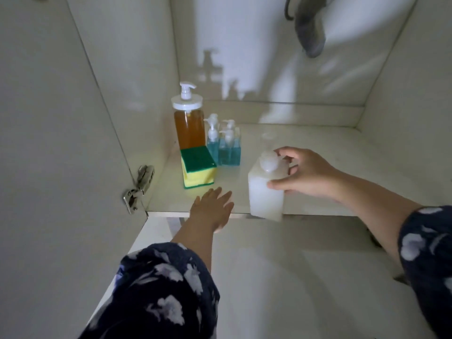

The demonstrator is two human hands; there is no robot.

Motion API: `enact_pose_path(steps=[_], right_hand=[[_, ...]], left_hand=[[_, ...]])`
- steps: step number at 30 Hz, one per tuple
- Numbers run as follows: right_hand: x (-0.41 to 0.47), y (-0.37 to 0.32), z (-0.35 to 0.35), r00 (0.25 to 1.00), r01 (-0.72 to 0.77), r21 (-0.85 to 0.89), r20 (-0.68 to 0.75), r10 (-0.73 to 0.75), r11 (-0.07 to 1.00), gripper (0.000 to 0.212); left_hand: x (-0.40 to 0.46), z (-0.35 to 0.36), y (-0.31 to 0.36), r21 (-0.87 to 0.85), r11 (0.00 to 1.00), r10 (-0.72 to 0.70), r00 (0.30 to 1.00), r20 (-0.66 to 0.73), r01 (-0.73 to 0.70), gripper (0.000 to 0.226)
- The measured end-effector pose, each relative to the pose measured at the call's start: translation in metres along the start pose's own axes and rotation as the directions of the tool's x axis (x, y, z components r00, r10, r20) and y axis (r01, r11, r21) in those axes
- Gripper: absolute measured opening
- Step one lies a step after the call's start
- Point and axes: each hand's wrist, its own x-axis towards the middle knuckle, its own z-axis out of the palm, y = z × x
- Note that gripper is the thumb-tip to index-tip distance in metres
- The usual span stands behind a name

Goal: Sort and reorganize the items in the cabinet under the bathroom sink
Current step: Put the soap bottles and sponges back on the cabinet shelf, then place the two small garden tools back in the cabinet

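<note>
Here, under-sink cabinet floor [305, 143], mid-sort. At 10 o'clock: amber pump bottle [189, 123], yellow-green sponge [197, 171] in front, blue pump bottles [226, 145] beside. Left hand [212, 206] flat, fingers straight, holding nothing, at shelf front edge. Right hand [303, 174] grips white dispenser bottle [266, 189] at 6 o'clock edge. Step, likely: placing bottle. Next: set it upright near group, let go.

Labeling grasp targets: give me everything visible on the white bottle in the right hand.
The white bottle is a squarish, translucent, milky plastic container with a rounded white pump top, motion-blurred. It stands roughly upright at the front edge of the cabinet floor, its base overlapping that edge; whether it rests there or is lifted is unclear. The right hand grips its upper right side, thumb on the front, fingers curled by the pump. Nothing else touches it.
</note>
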Motion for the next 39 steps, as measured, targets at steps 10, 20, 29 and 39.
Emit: enact_pose_path(steps=[10,20,29,39], right_hand=[[0.108,0.033,0.003,0.983,-0.146,0.270,-0.064,0.169,0.952,0.088],[0.187,0.024,-0.007,0.986,-0.166,0.279,0.058,0.156,0.946,0.070],[0.167,0.032,0.003,0.974,-0.219,-0.142,0.032,0.226,0.965,0.100],[0.048,0.034,-0.005,0.834,-0.172,-0.692,0.277,0.478,0.701,0.049]], left_hand=[[0.030,0.014,0.001,0.076,0.997,0.025,0.999,0.036,-0.027,0.052],[0.030,0.016,0.000,0.074,0.997,0.018,0.999,0.041,-0.021,0.052],[0.030,0.015,0.000,0.078,0.997,0.021,0.999,0.045,-0.024,0.051],[0.011,-0.019,0.034,0.042,0.999,-0.004,0.973,0.230,-0.006,0.068]])
